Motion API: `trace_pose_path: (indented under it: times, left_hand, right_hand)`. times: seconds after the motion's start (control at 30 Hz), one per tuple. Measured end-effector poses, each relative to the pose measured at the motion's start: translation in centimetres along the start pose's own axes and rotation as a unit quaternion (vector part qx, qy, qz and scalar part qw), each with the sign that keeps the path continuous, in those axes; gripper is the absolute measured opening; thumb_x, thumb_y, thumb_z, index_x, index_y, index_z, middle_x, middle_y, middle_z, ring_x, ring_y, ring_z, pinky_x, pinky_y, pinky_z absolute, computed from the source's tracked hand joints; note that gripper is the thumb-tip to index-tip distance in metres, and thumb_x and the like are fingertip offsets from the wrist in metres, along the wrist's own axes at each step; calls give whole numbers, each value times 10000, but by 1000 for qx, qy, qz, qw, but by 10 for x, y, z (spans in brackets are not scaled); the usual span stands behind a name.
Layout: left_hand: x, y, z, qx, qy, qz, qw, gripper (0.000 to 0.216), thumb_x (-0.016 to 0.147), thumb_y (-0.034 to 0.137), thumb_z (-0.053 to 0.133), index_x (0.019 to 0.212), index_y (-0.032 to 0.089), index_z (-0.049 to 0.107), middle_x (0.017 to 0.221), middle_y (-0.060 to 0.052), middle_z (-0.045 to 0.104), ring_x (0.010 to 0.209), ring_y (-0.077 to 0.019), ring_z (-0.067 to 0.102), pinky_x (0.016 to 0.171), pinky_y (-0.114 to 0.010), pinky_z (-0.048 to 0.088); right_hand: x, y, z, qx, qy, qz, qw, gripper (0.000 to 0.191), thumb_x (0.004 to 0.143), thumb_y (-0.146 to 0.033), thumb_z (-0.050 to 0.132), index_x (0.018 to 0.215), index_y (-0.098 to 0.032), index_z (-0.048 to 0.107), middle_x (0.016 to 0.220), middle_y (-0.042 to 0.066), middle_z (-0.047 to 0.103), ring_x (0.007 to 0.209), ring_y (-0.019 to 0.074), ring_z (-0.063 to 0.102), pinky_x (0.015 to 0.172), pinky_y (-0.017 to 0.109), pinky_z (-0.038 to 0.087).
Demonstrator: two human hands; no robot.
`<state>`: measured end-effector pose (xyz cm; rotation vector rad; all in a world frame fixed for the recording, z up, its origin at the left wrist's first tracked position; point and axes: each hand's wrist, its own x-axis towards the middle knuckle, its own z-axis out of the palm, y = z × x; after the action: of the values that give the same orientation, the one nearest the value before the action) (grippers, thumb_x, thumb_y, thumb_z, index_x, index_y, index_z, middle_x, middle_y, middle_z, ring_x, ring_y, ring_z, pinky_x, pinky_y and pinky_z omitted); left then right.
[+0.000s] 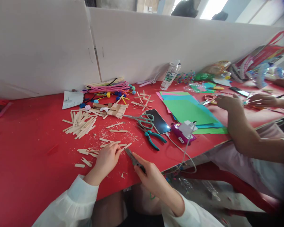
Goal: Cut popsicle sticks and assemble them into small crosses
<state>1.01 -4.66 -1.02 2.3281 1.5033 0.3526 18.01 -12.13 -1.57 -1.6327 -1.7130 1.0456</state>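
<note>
Red table (38,170) backed by white panels (44,47), pretty busy. Left hand (109,160) has fingers pinched shut on a wooden stick (127,146); right hand (149,173) is wrapped around a grey utility knife (135,160), tip right by the stick, can't tell if touching. Table's near edge (115,191) runs close below the knife. Pliers (155,139) crowd the knife's right; way left of it there's decent elbow room.

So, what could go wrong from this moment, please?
The cutter in the right hand's grip has its tip close to the left hand's grip on a stick, so a slip might cut that hand. Also, the white cable loops over the edge of the red table; if snagged, it could drag the phone.
</note>
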Motion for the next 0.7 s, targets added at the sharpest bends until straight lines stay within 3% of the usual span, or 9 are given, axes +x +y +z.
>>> trace_pose_path:
  times: [0.7]
  left_hand:
    - [0, 1, 4, 27, 11, 7, 1000, 155, 843, 172, 420, 743, 176, 538, 839, -73, 634, 789, -199, 592, 692, -301, 436]
  right_hand:
    - [-5, -6, 5, -53, 2, -8, 999, 489, 789, -142, 422, 1274, -134, 485, 1150, 117, 619, 1028, 238, 600, 889, 352, 469]
